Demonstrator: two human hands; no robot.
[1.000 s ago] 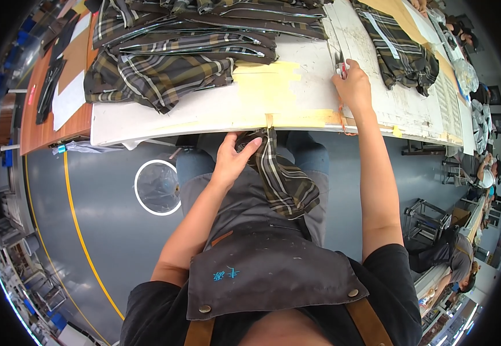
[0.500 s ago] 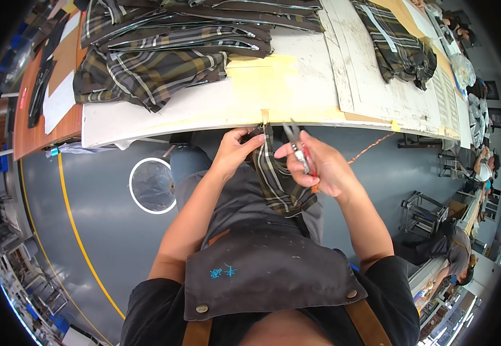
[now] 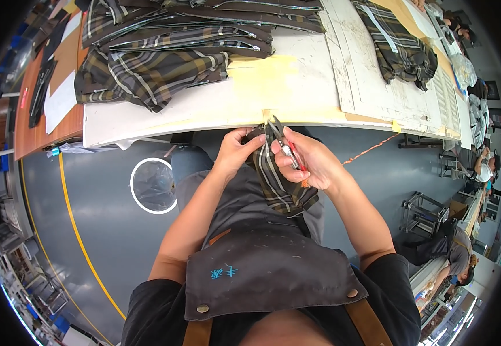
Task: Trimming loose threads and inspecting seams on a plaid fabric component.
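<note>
At the front edge of the table, my left hand [image 3: 237,151] pinches the upper end of a plaid fabric piece [image 3: 273,183] in black, brown and white. The cloth hangs down over my lap in front of the apron. In my right hand [image 3: 311,158] is a pair of red-handled pliers [image 3: 277,129], the fingers wrapped round the handles. Their grey jaws point up and left, beside the top of the cloth near my left fingertips. Whether the jaws touch the cloth I cannot tell.
Stacked plaid pieces with zippers [image 3: 152,75] lie at the table's left, and another plaid bundle [image 3: 403,52] at its right. An orange cord [image 3: 371,149] hangs from the edge. A white-rimmed bin [image 3: 152,185] stands on the floor. A person [image 3: 460,254] works at far right.
My right hand has moved left with the pliers, bringing the jaws to the top of the cloth. My left hand keeps its hold in the same place.
</note>
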